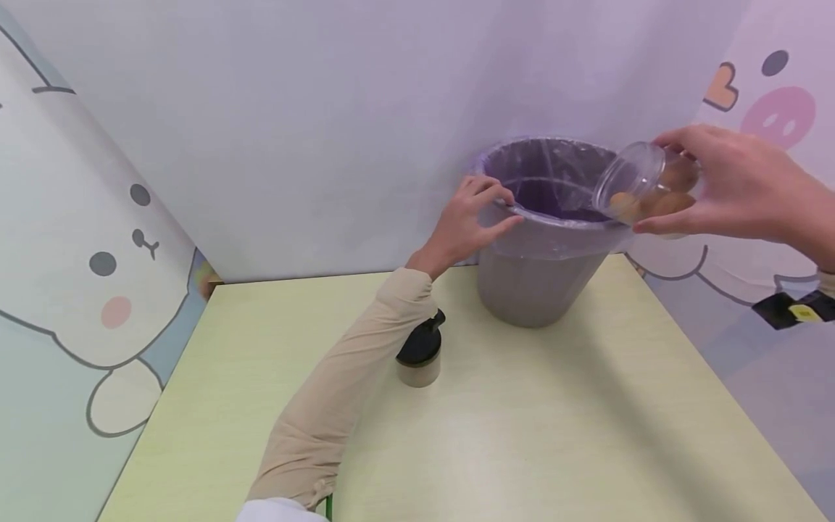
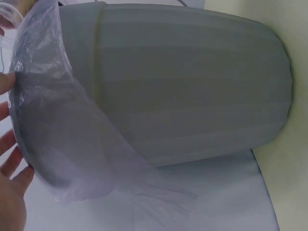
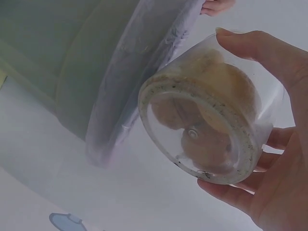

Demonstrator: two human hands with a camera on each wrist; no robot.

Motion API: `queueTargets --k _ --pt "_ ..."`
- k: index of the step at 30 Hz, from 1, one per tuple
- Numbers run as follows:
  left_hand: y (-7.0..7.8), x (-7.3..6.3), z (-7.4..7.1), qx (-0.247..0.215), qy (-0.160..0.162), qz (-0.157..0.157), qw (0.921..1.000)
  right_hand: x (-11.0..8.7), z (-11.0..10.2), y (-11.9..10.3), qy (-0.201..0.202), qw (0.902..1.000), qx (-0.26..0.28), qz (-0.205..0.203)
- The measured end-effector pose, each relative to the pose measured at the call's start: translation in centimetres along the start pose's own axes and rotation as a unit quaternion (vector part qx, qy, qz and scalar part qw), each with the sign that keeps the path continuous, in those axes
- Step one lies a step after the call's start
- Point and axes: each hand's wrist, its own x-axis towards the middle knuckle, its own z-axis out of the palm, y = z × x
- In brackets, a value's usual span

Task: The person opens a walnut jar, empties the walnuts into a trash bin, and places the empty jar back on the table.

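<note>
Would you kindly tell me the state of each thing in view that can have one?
Trash bin: upright, open at the top.
Plastic liner: folded outward over the bin's rim.
Clear jar: tipped, its open mouth towards the bin.
Brown rounded pieces: inside the jar.
Black-lidded canister: upright, lid on.
Left hand: holding the bin's rim.
Right hand: gripping the jar.

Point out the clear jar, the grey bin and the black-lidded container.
Clear jar (image 3: 202,122), right wrist view: its base.
Grey bin (image 1: 531,283), head view: its outer wall.
Black-lidded container (image 1: 420,348), head view: its lid.
</note>
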Motion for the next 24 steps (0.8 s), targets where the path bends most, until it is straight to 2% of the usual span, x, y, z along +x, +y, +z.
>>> queueTargets --k 16,24 --pt "0.32 0.05 0.17 0.001 -0.006 0.001 1.0000 0.32 -0.57 0.27 -0.016 0.9988 -0.046 0.009" --pt "0.64 0.03 0.02 0.004 -0.014 -0.003 0.9999 0.42 -0.58 0.40 -0.016 0.9974 -0.070 -0.010"
